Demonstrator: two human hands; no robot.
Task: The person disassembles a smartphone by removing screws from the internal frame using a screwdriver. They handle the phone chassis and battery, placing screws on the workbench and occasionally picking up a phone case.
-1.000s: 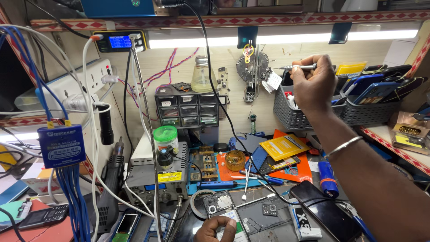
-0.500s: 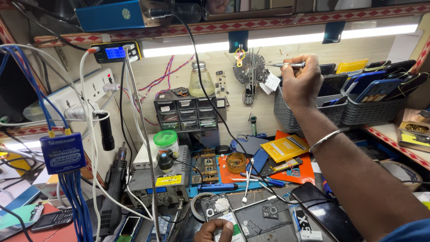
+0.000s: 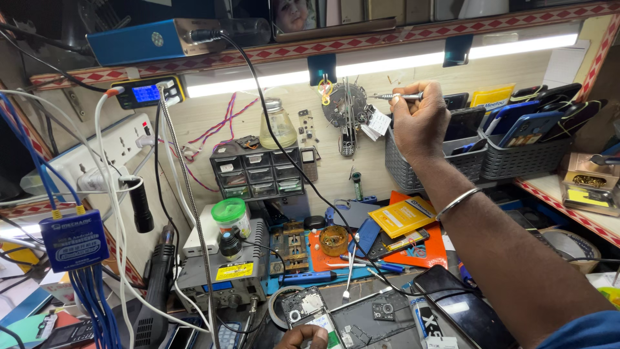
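My right hand (image 3: pixel 420 123), fingers pinching a slim metal screwdriver (image 3: pixel 395 97), reaches the round wall tool rack (image 3: pixel 345 106) at twelve o'clock, while my left hand (image 3: pixel 305 337) steadies an opened phone (image 3: pixel 310 313) at six o'clock, fingers curled on it.

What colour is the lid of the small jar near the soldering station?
Green. The jar lid shows best in the head view.

Drawer cabinet (image 3: pixel 261 176) left of wall baskets (image 3: pixel 478 158), behind soldering station (image 3: pixel 216 274) and opened phone (image 3: pixel 310 310).

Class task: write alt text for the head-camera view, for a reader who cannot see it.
A person's right hand holds a slim metal screwdriver raised toward tools hung on the wall above a cluttered electronics repair bench. The left hand rests on an opened phone at the bottom edge.
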